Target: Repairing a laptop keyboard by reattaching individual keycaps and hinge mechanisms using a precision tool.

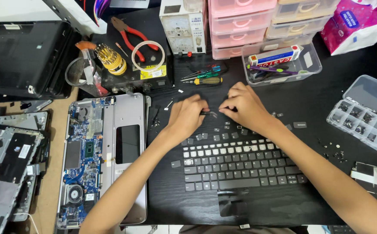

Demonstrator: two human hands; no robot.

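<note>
both hands meet above the keyboard (240,167) on the dark surface (309,104); a small dark keycap part (210,114) is pinched between left hand (186,117) and right hand (242,106) fingers. the part is best kept low over the surface, so a slip lands it among the loose keycaps (216,138).

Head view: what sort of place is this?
Likely an electronics repair bench: an opened laptop with its circuit board bare, a keyboard with keycaps pulled off, and screwdrivers above both hands.

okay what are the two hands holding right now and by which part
Both the left hand and right hand pinch one small dark piece between their fingertips, one at each end. What it is cannot be told.
</note>
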